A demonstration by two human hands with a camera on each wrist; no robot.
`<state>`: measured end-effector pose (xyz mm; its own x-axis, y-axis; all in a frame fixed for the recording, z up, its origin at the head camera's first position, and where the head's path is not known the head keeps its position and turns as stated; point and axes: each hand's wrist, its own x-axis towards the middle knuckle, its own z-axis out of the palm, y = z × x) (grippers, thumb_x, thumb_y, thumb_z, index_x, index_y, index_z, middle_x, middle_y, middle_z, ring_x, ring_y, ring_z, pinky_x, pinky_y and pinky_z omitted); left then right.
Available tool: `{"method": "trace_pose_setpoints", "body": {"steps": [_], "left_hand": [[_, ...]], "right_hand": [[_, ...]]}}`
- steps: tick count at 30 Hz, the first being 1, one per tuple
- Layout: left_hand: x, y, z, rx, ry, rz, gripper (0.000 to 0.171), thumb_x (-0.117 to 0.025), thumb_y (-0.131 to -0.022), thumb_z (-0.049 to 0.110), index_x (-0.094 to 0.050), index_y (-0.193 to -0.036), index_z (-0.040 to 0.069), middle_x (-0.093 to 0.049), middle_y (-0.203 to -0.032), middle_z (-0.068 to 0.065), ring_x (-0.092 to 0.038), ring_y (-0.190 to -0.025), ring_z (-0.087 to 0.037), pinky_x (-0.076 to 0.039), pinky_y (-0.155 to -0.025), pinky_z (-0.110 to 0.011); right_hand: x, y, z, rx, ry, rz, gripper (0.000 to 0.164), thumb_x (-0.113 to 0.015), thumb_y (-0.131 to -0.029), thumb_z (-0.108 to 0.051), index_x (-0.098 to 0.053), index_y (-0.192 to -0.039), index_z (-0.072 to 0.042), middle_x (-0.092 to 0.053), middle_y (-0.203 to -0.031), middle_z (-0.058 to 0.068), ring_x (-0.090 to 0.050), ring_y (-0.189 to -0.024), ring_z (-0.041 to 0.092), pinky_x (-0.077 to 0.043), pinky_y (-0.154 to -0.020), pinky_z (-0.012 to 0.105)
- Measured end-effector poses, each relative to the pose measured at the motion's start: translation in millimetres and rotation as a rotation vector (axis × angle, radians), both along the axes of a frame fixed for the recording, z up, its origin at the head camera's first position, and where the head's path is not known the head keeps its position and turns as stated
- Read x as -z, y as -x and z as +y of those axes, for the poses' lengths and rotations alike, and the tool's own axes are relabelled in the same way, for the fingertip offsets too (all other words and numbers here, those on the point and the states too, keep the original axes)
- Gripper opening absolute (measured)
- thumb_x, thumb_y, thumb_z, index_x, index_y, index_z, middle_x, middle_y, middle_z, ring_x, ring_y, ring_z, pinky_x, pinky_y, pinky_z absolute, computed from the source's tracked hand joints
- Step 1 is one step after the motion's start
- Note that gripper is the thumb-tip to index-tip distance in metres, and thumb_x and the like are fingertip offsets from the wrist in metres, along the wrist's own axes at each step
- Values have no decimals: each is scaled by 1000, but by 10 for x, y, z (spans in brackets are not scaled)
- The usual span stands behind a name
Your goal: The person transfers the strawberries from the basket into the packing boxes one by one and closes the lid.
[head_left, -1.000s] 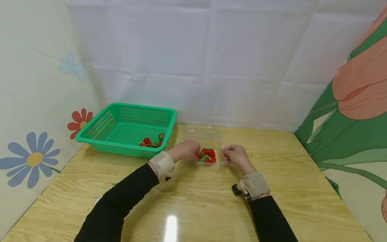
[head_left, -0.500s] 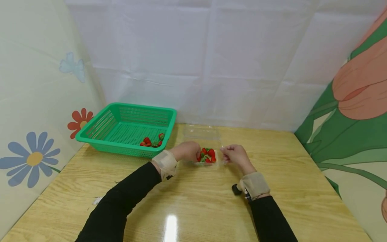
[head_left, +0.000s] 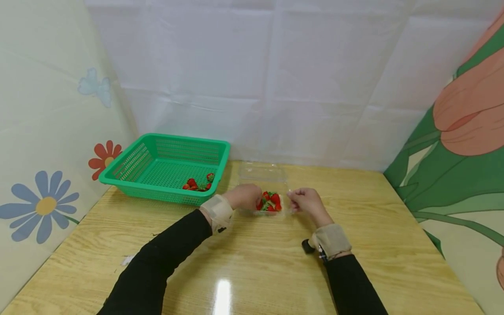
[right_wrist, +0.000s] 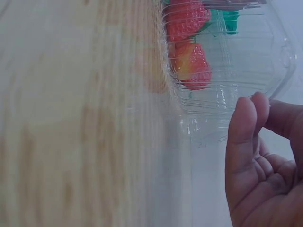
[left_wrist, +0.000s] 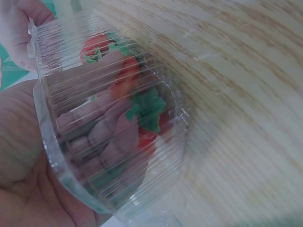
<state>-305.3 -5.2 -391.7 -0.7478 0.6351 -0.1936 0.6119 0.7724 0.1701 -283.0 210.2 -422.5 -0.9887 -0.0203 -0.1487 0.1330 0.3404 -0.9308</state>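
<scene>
A clear plastic clamshell container [head_left: 282, 210] sits on the table with strawberries [head_left: 271, 200] in its base and its lid [head_left: 263, 172] folded back toward the wall. My left hand [head_left: 247, 197] reaches over its left side. Through the ribbed wall in the left wrist view, the fingers [left_wrist: 106, 127] curl among the fruit, with a strawberry [left_wrist: 126, 78] between the digits. At the container's right rim, my right hand [head_left: 307, 201] pinches the edge between thumb and fingertips [right_wrist: 244, 111]. Two strawberries [right_wrist: 193, 66] show beside that wall in the right wrist view.
A green plastic basket [head_left: 165, 190] stands at the back left, with several strawberries [head_left: 191, 183] in its near right corner. White cloth [head_left: 267, 87] hangs behind the wooden table [head_left: 252, 262]. A small whitish patch [head_left: 127, 260] lies near the left sleeve.
My left wrist and forearm have shifted slightly to the right and forward, with the fingers still in the container. The right hand keeps its pinch at the rim.
</scene>
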Motion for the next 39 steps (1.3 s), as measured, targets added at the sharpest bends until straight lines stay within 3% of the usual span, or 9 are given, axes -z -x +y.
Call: {"method": "trace_pose_setpoints", "body": {"steps": [8, 13, 17, 22, 27, 33, 39], "left_hand": [[7, 32, -4, -10, 4, -24, 48, -71, -75, 10, -31, -49, 18, -21, -47, 7, -17, -44, -7, -19, -42, -21], [-40, 30, -4, -10, -4, -30, 49, -70, -77, 9, -30, -49, 17, -20, -47, 6, -16, -44, -7, -18, -43, -21], [-108, 5, -12, 5, -14, -25, 53, -74, -79, 17, -30, -49, 17, -19, -48, 5, -15, -46, -8, -18, -45, -22], [-279, -58, -58, -11, -48, -15, 40, -74, -80, 22, -43, -54, 16, -35, -52, 7, -29, -49, -7, -28, -47, -21], [-495, -132, -180, -35, -76, 11, 18, -72, -82, 26, -62, -75, 12, -57, -71, 5, -48, -62, -9, -41, -56, -24], [-729, -181, -432, -59, -123, 88, 24, -70, -84, 29, -68, -97, 9, -66, -95, -2, -59, -81, -13, -49, -75, -31], [-884, -197, -758, -127, -190, 137, 27, -68, -86, 27, -68, -104, 8, -68, -100, -6, -62, -88, -17, -50, -80, -34]], "right_hand": [[-4, 5, 5, -2, 2, -6, 31, -57, -93, -17, -55, -100, 13, -55, -65, 2, -53, -57, 9, -51, -55, 26], [-4, 15, 5, -3, 5, -4, 32, -57, -93, -16, -55, -100, 14, -55, -65, 2, -54, -57, 9, -50, -54, 24], [-1, 17, 8, 0, 16, -7, 31, -57, -93, -16, -54, -101, 14, -55, -66, 2, -53, -57, 8, -50, -54, 24], [-1, 11, 9, 1, 24, -5, 31, -58, -93, -17, -54, -100, 14, -55, -66, 2, -53, -58, 8, -49, -54, 23], [5, 16, 12, 1, 14, 2, 30, -58, -93, -16, -55, -98, 13, -55, -65, 1, -53, -57, 9, -49, -53, 24], [13, 22, 25, -7, 3, 3, 30, -57, -93, -16, -55, -98, 13, -56, -65, 2, -54, -58, 9, -50, -55, 24], [6, 25, 35, -10, 0, 5, 29, -58, -93, -16, -55, -98, 13, -56, -66, 2, -54, -58, 9, -51, -55, 24]]}}
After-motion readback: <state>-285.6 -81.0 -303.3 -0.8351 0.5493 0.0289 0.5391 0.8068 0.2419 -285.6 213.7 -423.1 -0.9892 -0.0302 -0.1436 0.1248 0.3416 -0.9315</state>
